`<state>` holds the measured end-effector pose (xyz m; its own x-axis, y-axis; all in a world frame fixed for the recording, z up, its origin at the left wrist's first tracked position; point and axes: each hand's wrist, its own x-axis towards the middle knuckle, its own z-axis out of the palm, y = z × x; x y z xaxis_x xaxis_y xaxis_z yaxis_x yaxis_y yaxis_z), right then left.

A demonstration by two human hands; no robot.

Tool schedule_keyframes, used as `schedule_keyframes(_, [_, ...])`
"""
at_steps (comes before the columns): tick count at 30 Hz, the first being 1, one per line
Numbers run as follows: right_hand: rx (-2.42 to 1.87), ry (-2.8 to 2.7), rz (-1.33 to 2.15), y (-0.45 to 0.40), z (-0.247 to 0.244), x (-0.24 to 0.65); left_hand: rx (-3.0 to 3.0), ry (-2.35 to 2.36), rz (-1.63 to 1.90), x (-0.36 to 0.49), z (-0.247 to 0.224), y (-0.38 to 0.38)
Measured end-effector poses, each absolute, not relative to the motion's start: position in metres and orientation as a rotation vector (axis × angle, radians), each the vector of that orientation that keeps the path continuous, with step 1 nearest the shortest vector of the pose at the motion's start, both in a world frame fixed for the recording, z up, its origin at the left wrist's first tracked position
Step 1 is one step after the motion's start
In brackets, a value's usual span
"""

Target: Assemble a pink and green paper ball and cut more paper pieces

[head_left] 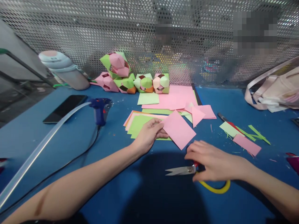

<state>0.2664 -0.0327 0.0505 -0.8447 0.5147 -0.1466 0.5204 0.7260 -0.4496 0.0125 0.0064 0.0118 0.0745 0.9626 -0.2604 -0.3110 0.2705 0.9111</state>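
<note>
Pinching a pink square (178,129) by its near-left corner, the left hand (148,134) holds the sheet a little above the blue table (35,137), over the edge of a stack of green and pink papers (137,122). The right hand (213,163) lies flat on the scissors (181,170), fingers spread over the handles; whether it actually grips them I cannot tell. The blades point left and sit closed on the table, and a yellow loop (216,188) curls out from under the palm.

Judging from this, the scissors are being taken up or set down beside the sheet. To do it well, the square wants a firm pinch so it does not sag or swing, and the blades should stay away from the left fingers.

Behind, folded paper balls (130,77) line the mesh wall (93,28), with a glue gun (100,109), a phone (65,108) and a bottle (63,70) to the left. Paper scraps (246,138) lie to the right.
</note>
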Motion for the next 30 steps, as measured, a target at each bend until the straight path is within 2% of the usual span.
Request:
schedule_keyframes(6, [0.666, 2.867, -0.67, -0.048, 0.053, 0.265, 0.754, 1.067, 1.153, 0.014, 0.008, 0.008])
schedule_keyframes(15, [1.047, 2.811, -0.663, -0.012, 0.063, 0.313, 0.698, 1.045, 1.216, 0.012, 0.008, 0.012])
schedule_keyframes(20, [1.462, 2.968, -0.929, 0.017, 0.061, 0.303, 0.7, 0.998, 1.193, 0.017, 0.009, 0.007])
schedule_keyframes(23, [1.741, 2.989, -1.318, 0.039, 0.047, 0.275, 0.711, 0.98, 1.198, 0.017, 0.008, 0.007])
schedule_keyframes(26, [1.781, 2.938, -1.596, 0.057, 0.027, 0.248, 0.761, 0.95, 1.203, 0.017, 0.005, 0.008])
schedule_keyframes(30, [1.781, 2.898, -1.668, 0.065, 0.011, 0.231, 0.852, 0.974, 1.133, 0.018, 0.0, 0.009])
